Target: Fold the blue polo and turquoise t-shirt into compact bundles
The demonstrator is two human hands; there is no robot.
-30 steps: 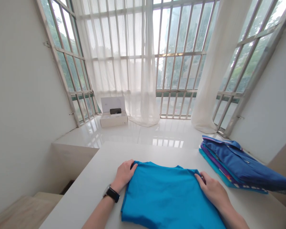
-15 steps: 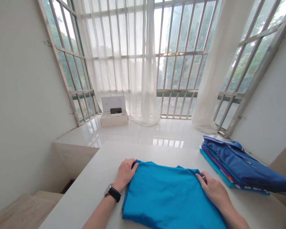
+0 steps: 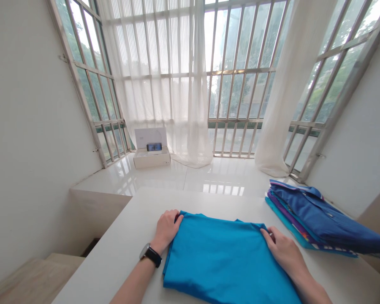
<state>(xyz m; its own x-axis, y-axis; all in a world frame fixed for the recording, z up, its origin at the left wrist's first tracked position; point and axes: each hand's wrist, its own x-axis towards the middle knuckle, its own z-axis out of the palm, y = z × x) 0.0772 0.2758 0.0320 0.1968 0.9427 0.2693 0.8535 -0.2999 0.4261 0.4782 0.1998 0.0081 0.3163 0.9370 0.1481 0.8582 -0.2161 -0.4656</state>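
Note:
A folded bright blue garment point(image 3: 221, 257) lies flat on the white table, its near edge running out of the bottom of the view. My left hand point(image 3: 168, 226) pinches its far left corner between thumb and fingers; a black watch is on that wrist. At the far right corner, my right hand point(image 3: 280, 244) grips the cloth the same way, with the thumb on top. Whether the garment is a shirt cannot be made out, since its collar and sleeves do not show.
To the right, a stack of folded clothes point(image 3: 323, 219) has a dark blue polo shirt on top. On the window ledge at the back left, an opened white box point(image 3: 152, 159) holds a phone point(image 3: 154, 147) with a lit screen. Sheer curtains point(image 3: 190, 93) hang before the barred windows.
Both hands keep their hold, with only a slight shift of the cloth at its corners. The phone's screen has gone from dark to lit.

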